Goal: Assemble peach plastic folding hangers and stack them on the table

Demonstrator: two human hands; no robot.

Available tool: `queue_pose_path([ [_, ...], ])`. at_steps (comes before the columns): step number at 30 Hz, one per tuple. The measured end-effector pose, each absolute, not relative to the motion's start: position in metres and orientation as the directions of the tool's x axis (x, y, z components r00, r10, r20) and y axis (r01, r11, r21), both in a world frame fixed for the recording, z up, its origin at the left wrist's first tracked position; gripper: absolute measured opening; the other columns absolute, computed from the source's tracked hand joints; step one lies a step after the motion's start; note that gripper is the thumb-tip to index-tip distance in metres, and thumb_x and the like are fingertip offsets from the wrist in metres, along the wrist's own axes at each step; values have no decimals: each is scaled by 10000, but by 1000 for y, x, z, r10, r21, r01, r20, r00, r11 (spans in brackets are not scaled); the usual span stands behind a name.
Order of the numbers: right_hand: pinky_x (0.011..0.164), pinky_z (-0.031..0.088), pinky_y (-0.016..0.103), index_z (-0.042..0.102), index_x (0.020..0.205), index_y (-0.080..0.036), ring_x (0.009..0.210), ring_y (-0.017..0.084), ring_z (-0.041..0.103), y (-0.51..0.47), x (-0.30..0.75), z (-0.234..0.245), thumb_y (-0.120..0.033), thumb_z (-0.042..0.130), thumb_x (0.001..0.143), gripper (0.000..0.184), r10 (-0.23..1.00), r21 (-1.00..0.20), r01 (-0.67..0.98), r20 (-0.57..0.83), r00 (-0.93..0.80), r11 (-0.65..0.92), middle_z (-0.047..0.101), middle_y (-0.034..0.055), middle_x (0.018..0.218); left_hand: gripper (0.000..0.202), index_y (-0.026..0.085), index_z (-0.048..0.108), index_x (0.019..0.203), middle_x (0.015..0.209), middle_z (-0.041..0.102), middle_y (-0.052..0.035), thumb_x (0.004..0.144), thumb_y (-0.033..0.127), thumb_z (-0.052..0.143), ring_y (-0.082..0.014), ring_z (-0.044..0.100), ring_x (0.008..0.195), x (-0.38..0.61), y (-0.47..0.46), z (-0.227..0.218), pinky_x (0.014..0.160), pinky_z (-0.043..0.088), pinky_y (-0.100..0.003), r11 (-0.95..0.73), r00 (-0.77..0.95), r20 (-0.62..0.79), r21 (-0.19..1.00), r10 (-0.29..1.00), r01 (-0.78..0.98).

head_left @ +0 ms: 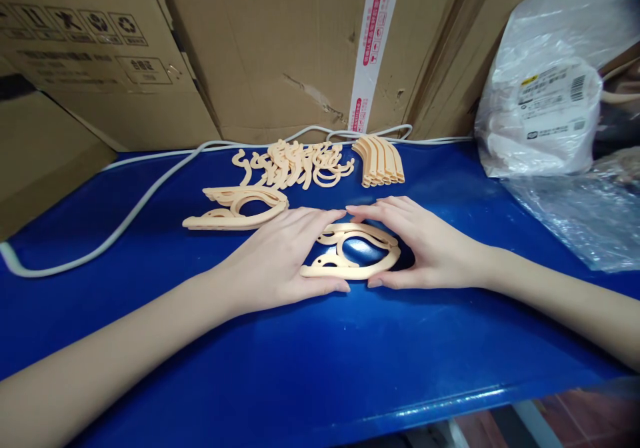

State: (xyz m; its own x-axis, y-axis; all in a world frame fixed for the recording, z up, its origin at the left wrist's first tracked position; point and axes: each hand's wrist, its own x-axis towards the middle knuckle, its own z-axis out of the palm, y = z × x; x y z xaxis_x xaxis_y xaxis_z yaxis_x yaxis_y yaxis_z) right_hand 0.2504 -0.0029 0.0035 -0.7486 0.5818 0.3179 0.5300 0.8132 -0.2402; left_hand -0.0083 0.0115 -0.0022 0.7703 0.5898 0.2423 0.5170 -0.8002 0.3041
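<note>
Near, on the blue table (320, 368): left hand (280, 255) and right hand (425, 241), half-curled, thumbs and fingertips pressed to opposite ends of the stack of peach plastic hanger frames (350, 273), flat between the palms. Probably light, stiff and smooth, prone to sliding apart; best pinched at the outer rims. Beyond: second stack (230, 221), loose hooks (295, 165), curved bars (380, 161), cardboard boxes (280, 48).

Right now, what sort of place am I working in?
Probably a small assembly or packing bench in a stockroom: a blue table with sorted piles of identical peach plastic hooks, shipping cartons stacked behind, a labelled plastic bag of stock. The left hand and right hand clasp a hanger piece.
</note>
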Motion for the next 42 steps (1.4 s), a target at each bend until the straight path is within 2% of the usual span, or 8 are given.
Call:
queue_pose_path([
  [8,991,432,412,353,1473,-172,1187,266,545,-3,251,0,-510,670,865,765,564,-325,472,306,-767,819,572,135,1389,789,156,484,1330,1191,632,-125,743,614,747,-299,595,1041,-6,10,2,879,472,-427,-799,782,217,326,584,506],
  [14,985,442,420,383,1459,-175,1182,273,560,-4,252,1,-589,682,823,815,571,-336,473,318,-757,814,580,135,1380,664,152,481,1325,1130,641,-100,806,493,716,-272,595,993,-3,3,3,844,486,-395,-805,776,243,307,582,507],
  [23,1052,430,412,469,1392,-244,1251,253,552,6,268,2,-523,468,978,500,720,-582,449,404,-564,678,594,97,1348,687,201,393,1424,1332,579,-82,839,455,646,-252,589,1154,-22,10,47,982,476,-352,-791,729,311,190,610,581],
  [27,1080,408,410,482,1384,-210,1285,249,513,8,265,1,-500,537,954,521,707,-469,549,287,-647,692,561,112,1383,698,241,377,1431,1214,625,-30,833,527,597,-223,647,979,-46,28,73,829,523,-321,-667,623,256,141,739,732],
  [29,1087,396,434,499,1381,-190,1301,264,488,9,262,0,-536,559,932,570,687,-368,592,230,-689,717,534,130,1408,754,263,369,1441,1236,611,-30,808,616,578,-243,645,994,-61,39,77,833,522,-354,-623,590,241,91,771,777],
  [32,1082,394,461,532,1364,-187,1299,279,481,10,260,-1,-588,559,912,605,676,-273,623,191,-712,733,505,141,1437,777,264,365,1447,1247,623,-33,787,607,590,-235,645,1024,-82,57,74,887,518,-370,-592,572,159,129,804,796],
  [39,1080,398,459,540,1359,-189,1306,278,474,12,262,-3,-600,536,918,604,672,-231,633,178,-719,738,489,145,1450,889,219,436,1400,1234,668,-41,728,791,546,-236,638,1047,-104,71,69,964,481,-449,-479,472,82,195,878,856],
  [42,1079,398,459,543,1356,-188,1306,279,474,13,262,-4,-594,535,921,595,669,-225,632,180,-721,742,490,146,1450,859,224,438,1395,1209,673,-38,741,772,544,-237,647,1031,-102,67,72,970,478,-466,-443,441,59,207,896,872],
])
